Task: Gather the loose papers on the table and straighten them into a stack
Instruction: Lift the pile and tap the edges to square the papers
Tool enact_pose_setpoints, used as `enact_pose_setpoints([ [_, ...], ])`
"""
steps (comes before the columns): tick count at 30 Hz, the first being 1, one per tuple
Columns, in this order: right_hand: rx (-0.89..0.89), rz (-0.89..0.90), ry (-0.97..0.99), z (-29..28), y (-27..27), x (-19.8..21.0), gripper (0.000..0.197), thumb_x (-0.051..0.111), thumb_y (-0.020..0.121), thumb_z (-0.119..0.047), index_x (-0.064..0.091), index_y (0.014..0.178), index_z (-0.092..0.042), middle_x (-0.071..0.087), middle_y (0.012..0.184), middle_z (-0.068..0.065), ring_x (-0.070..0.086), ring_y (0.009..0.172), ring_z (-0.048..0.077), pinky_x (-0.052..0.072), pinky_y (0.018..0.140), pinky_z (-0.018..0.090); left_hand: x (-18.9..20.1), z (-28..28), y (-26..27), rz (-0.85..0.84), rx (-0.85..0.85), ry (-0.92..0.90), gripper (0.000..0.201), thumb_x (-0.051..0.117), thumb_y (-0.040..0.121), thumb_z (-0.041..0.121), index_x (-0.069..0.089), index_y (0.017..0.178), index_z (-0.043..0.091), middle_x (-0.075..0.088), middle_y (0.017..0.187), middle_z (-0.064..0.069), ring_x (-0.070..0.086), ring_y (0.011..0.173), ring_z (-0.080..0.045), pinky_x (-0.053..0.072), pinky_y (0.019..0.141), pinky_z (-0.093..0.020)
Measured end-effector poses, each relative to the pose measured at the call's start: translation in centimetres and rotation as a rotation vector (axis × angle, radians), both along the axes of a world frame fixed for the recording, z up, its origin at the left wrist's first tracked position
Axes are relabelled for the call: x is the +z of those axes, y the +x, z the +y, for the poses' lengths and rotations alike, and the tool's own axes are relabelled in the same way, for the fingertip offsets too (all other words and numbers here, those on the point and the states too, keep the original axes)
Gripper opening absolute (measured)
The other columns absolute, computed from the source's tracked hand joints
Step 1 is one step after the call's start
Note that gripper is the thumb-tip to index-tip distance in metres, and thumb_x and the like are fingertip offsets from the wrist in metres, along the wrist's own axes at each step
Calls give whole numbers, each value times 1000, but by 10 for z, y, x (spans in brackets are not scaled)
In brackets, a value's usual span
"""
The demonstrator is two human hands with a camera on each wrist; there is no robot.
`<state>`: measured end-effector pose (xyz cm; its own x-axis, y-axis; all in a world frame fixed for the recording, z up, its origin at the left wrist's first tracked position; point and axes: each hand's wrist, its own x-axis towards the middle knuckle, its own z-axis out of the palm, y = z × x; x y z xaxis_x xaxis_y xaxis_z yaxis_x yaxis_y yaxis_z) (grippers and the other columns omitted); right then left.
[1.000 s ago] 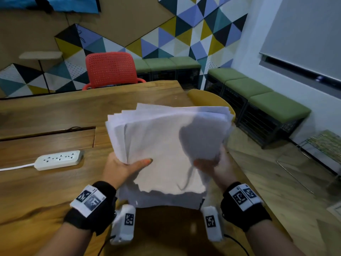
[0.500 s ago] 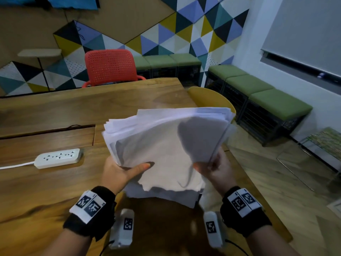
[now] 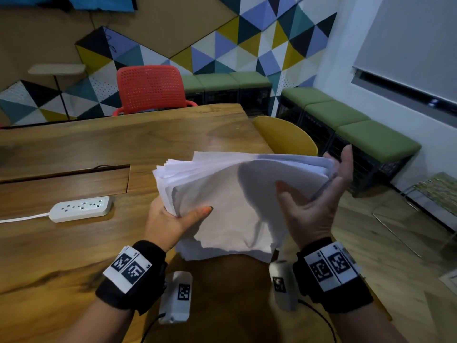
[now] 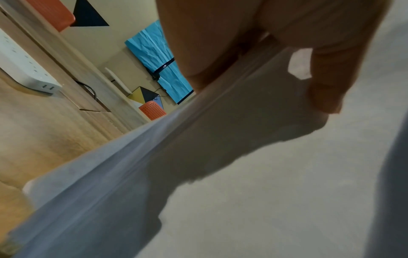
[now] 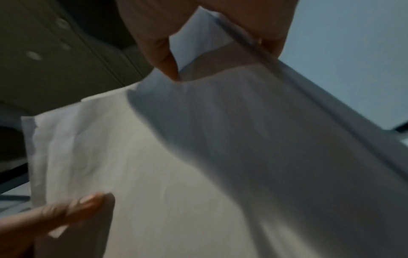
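A sheaf of white papers (image 3: 230, 206) hangs above the near right part of the wooden table (image 3: 123, 149), its edges uneven and fanned at the far left corner. My left hand (image 3: 170, 221) grips the left edge, thumb on top and fingers underneath; the left wrist view shows that thumb (image 4: 326, 78) pressing the papers (image 4: 243, 174). My right hand (image 3: 319, 201) holds the right edge, thumb on the top sheet and fingers stretched up behind. In the right wrist view the papers (image 5: 176, 157) sit pinched between thumb (image 5: 159, 52) and fingers.
A white power strip (image 3: 80, 209) with its cord lies on the table at the left, beside a closed cable flap (image 3: 64, 181). A yellow chair (image 3: 284, 137) stands at the table's right edge, a red chair (image 3: 150, 87) at the far side, green benches (image 3: 371, 137) along the walls.
The sheaf has tilted flatter, its top edge swinging away from me. My right hand slid up and outward along the right edge, fingers now stretched. The left hand keeps its grip.
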<state>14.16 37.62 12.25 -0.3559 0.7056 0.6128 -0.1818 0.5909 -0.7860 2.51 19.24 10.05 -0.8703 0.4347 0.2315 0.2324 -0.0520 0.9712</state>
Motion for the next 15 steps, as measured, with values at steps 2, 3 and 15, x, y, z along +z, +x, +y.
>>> enact_pose_setpoints([
  [2, -152, -6, 224, -5, -3, 21, 92, 68, 64, -33, 22, 140, -9, 30, 137, 26, 31, 128, 23, 29, 111, 29, 1, 1, -2, -4, -29, 8, 48, 73, 69, -5, 53, 86, 36, 70, 70, 22, 60, 71, 21, 46, 57, -1],
  [3, -233, -54, 356, -9, -6, 29, 87, 67, 64, -37, 28, 137, -10, 28, 138, 24, 29, 129, 24, 24, 113, 37, 0, 1, -3, -9, -44, 17, 46, 72, 71, -6, 54, 84, 35, 69, 67, 30, 61, 69, 19, 46, 57, -2],
  [15, -22, -553, 869, -73, -40, 45, 74, 61, 65, -32, 40, 136, -28, 36, 147, 15, 18, 138, 34, -1, 110, 62, 6, -2, -8, -11, -206, 138, 42, 83, 48, 49, 71, 88, 42, 73, 86, 25, 67, 84, 7, 50, 69, -10],
])
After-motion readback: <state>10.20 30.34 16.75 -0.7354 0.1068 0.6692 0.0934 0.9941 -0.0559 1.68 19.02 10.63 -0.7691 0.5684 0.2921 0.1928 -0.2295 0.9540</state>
